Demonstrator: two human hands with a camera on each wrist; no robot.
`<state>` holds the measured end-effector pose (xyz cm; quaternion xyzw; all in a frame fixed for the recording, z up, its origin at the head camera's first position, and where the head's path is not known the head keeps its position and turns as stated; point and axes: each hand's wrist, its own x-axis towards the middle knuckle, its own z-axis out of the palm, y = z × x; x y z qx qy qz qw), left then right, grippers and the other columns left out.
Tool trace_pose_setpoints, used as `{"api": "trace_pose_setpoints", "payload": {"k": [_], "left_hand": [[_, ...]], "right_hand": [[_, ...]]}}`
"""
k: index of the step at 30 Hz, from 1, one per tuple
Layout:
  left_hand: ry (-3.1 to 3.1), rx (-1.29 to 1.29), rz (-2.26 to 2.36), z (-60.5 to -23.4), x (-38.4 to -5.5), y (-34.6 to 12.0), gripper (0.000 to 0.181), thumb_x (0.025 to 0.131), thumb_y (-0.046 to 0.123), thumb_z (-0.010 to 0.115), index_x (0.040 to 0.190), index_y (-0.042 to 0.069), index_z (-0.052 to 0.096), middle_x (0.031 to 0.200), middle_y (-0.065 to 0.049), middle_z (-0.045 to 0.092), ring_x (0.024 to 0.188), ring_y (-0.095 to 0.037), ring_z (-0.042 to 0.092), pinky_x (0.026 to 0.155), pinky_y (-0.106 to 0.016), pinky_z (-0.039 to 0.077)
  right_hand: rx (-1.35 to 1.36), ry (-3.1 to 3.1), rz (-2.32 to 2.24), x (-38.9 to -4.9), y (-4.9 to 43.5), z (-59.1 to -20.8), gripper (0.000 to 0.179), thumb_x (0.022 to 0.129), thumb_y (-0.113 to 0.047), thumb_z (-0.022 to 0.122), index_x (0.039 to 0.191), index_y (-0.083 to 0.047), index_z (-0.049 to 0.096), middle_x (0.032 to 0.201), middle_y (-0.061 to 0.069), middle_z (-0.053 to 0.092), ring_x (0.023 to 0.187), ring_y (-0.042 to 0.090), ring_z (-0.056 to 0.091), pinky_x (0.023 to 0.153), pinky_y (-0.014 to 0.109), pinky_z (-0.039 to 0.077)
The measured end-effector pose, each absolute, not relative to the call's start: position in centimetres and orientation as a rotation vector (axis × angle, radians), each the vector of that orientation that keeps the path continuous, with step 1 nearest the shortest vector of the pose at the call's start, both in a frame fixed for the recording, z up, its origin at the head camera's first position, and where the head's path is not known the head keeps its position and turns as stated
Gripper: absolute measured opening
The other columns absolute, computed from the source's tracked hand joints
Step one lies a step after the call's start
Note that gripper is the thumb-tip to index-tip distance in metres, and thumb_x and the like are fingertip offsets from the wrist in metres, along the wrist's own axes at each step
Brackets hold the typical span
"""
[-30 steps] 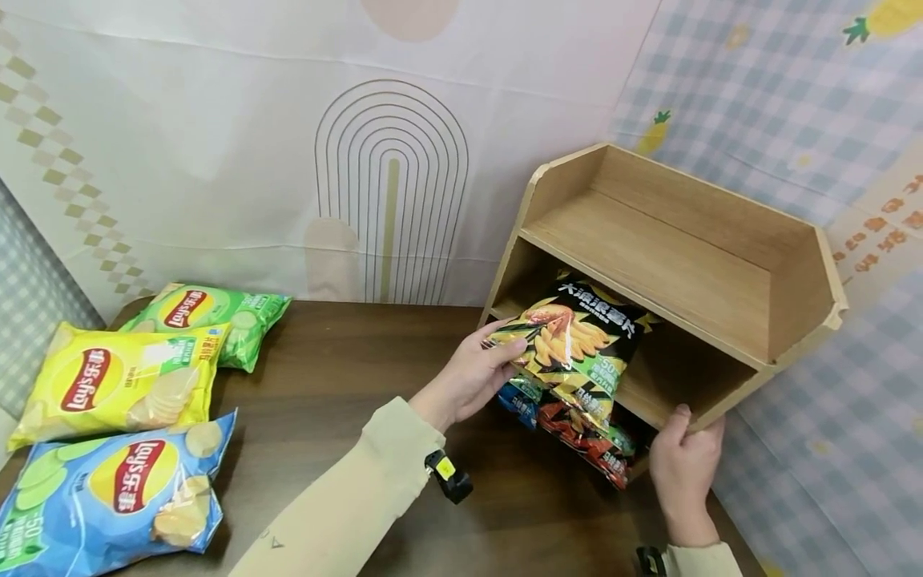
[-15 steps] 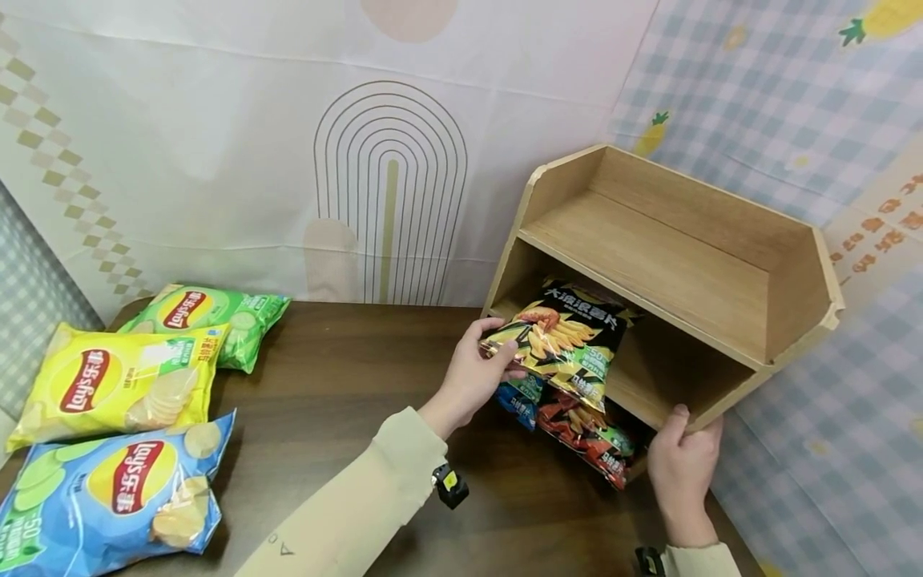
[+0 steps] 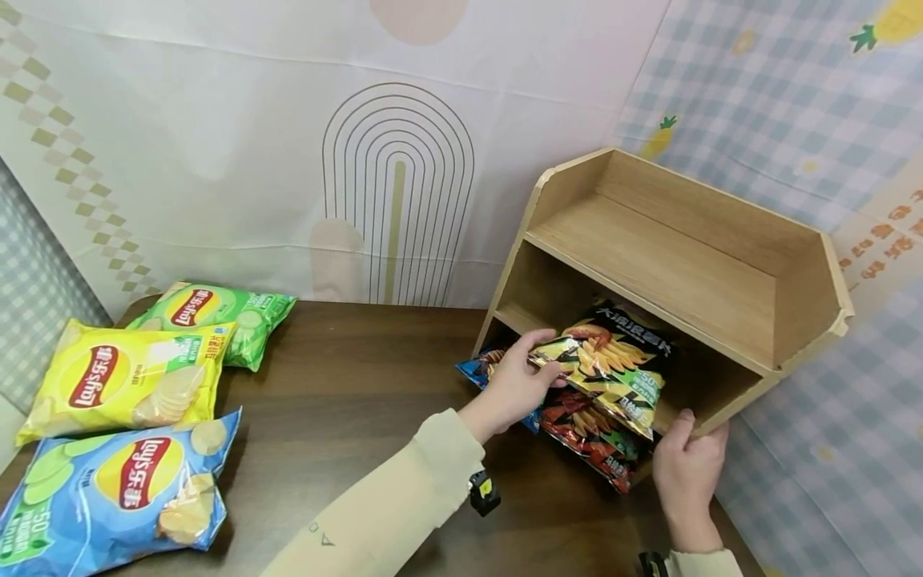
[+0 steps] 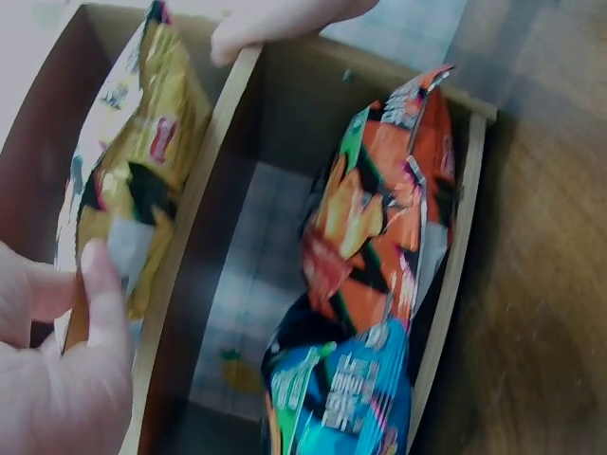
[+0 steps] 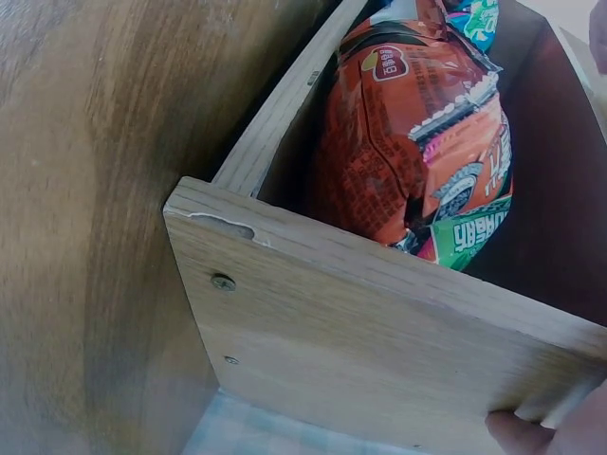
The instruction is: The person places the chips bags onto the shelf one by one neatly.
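Observation:
My left hand pinches the left edge of a black-and-yellow chip bag, thumb on top. That bag lies partly inside the middle compartment of a small wooden shelf, its front end jutting over the board. With my right hand I grip the shelf's right side at its front edge, thumb on the middle board. Below, a red chip bag and a blue chip bag stick out of the bottom compartment. In the left wrist view the red bag sits beside the blue bag.
On the table's left side lie a green chip bag, a yellow chip bag and a light blue chip bag. A printed cloth hangs behind the brown table. Checked cloth hangs close behind the shelf.
My left hand has moved right, shifting the black-and-yellow bag rightward and slightly down along the middle board. More of the lower blue bag now shows. My right hand has stayed on the shelf.

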<state>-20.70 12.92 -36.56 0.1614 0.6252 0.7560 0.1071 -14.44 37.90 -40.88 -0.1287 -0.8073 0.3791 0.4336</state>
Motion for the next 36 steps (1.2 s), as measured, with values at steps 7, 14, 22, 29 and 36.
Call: {"api": "trace_pose_setpoints", "payload": {"k": [7,14,22,29,36], "left_hand": [[1.993,0.373,2.287,-36.8,-20.2,14.1,0.037,0.096,0.013,0.061,0.132,0.015,0.051,0.092,-0.002,0.067,0.079,-0.016,0.069,0.062,-0.031,0.052],[1.936,0.422,2.247,-36.7,-19.8,15.2,0.035,0.098,0.011,0.058,0.132,0.020,0.058,0.084,0.000,0.068,0.078,-0.015,0.068,0.039,-0.026,0.031],[1.801,0.455,2.233,-37.1,-19.8,15.0,0.041,0.100,0.014,0.056,0.140,0.020,0.049,0.100,-0.002,0.065,0.085,-0.019,0.069,0.049,-0.025,0.043],[1.929,0.584,2.083,-37.6,-19.5,12.4,0.052,0.097,0.028,0.060,0.144,0.016,0.042,0.121,-0.004,0.057,0.095,-0.017,0.065,0.077,-0.033,0.054],[2.292,0.707,1.801,-37.6,-18.9,6.3,0.050,0.096,0.030,0.061,0.140,0.011,0.045,0.122,-0.007,0.058,0.091,-0.011,0.062,0.077,-0.028,0.052]], "right_hand": [[-0.317,-2.011,0.937,-14.3,37.9,-40.9,0.043,0.100,-0.020,0.042,0.133,0.007,0.043,0.115,0.029,0.048,0.113,0.040,0.045,0.099,0.053,0.032],[-0.314,-1.996,0.917,-14.3,38.0,-40.9,0.041,0.099,-0.021,0.043,0.126,0.010,0.044,0.114,0.031,0.047,0.113,0.043,0.045,0.101,0.053,0.031],[-0.255,-1.986,0.886,-14.5,37.9,-41.1,0.037,0.099,-0.018,0.044,0.120,0.013,0.044,0.112,0.033,0.047,0.110,0.046,0.045,0.100,0.058,0.031],[-0.219,-1.988,0.887,-14.7,38.0,-41.4,0.041,0.099,-0.019,0.045,0.125,0.013,0.044,0.117,0.033,0.046,0.113,0.047,0.045,0.102,0.055,0.031],[-0.231,-1.988,0.878,-14.6,38.2,-41.2,0.040,0.098,-0.019,0.044,0.127,0.009,0.044,0.119,0.031,0.047,0.113,0.043,0.046,0.104,0.050,0.032]]}}
